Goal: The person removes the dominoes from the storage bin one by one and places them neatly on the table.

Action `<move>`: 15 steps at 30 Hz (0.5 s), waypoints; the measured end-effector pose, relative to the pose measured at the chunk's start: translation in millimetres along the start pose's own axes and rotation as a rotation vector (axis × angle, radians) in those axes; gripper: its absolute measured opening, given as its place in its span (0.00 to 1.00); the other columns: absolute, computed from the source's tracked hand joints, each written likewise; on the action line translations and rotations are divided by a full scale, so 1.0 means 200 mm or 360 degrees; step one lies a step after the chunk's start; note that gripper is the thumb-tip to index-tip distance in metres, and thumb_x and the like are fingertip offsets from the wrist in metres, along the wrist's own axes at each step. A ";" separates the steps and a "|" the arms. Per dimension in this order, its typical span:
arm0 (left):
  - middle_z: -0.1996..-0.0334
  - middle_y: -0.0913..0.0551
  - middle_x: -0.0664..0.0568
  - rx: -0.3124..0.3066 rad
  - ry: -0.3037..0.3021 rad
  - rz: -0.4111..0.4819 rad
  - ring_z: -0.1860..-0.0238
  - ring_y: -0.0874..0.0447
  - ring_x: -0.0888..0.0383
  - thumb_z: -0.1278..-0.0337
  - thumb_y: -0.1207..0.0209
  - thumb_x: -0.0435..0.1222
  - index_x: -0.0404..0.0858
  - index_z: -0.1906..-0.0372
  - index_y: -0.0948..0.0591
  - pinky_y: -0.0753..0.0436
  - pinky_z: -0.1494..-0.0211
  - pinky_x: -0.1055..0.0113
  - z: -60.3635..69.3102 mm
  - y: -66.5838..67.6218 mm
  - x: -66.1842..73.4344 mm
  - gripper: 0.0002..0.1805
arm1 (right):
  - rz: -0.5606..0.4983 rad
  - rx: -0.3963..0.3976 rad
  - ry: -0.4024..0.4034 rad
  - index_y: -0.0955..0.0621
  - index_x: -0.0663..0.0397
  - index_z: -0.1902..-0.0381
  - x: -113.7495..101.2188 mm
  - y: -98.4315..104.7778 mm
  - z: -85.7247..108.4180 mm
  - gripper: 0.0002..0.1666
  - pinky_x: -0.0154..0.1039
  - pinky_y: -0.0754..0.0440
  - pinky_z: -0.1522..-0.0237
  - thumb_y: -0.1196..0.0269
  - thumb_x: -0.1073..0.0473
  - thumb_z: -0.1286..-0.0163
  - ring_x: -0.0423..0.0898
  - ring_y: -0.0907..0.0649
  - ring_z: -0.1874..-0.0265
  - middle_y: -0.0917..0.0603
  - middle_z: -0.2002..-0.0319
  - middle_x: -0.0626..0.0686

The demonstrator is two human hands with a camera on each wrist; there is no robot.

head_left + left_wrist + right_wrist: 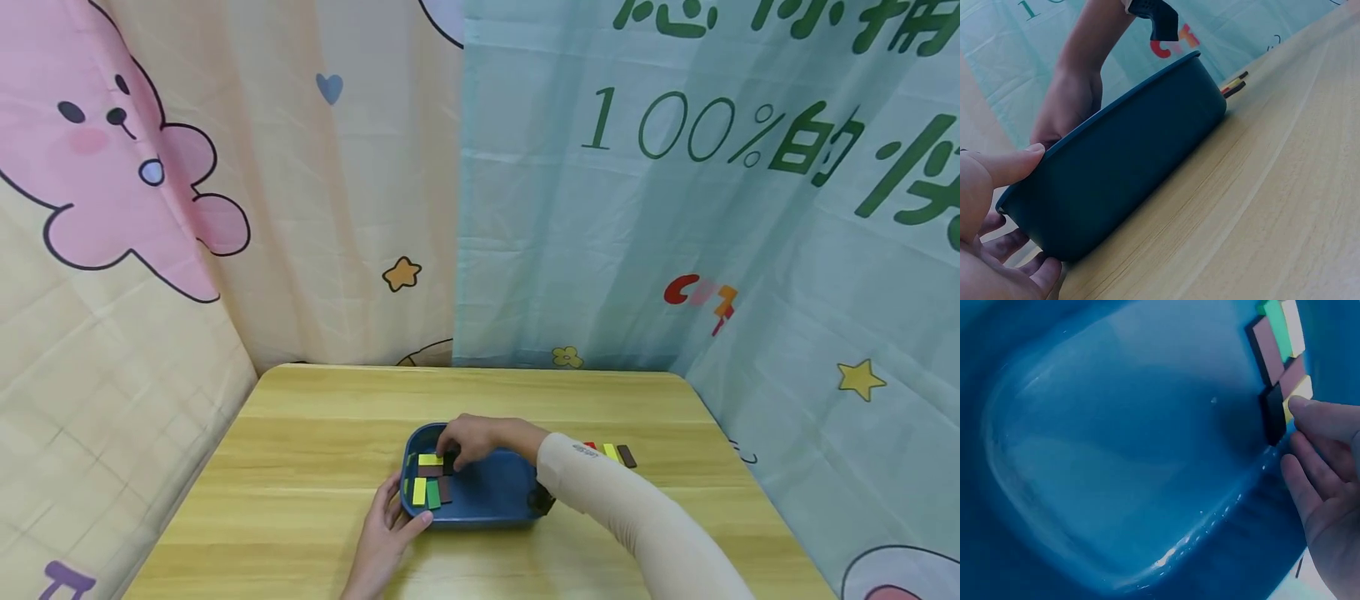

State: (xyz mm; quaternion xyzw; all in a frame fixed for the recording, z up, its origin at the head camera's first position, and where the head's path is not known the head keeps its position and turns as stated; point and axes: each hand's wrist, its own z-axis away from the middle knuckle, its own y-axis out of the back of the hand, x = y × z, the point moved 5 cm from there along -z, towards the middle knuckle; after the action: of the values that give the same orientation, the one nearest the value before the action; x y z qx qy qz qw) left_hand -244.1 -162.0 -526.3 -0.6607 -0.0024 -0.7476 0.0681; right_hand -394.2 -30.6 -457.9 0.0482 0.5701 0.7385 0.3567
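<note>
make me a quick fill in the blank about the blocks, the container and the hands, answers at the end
The left hand grips the container, whose colour is ____.
In the head view, the right hand reaches in where blocks gather at the container's ____ end.
In the head view, directly right of the yellow block nearest the person lies a ____ block.
On the table, between the red block and the dark block, lies a ____ block.
Missing words: blue; left; green; yellow.

Wooden table (315,467), blue tub (491,492), blocks (611,452)
</note>
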 end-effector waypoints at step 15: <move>0.23 0.44 0.31 -0.0002 -0.0072 0.0013 0.25 0.39 0.34 0.39 0.29 0.30 0.34 0.20 0.45 0.31 0.27 0.45 0.01 0.00 0.01 0.48 | 0.0350 0.0018 0.0251 0.14 0.50 0.49 -0.03 -0.07 -0.06 0.18 0.24 0.22 0.49 0.26 0.67 0.36 0.34 0.20 0.55 0.15 0.55 0.42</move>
State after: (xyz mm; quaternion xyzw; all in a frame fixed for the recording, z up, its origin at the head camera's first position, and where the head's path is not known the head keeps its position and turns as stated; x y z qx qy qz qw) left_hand -242.3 -162.0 -524.4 -0.6775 -0.0008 -0.7321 0.0706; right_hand -388.7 -41.8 -472.9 0.0543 0.5917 0.7714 0.2275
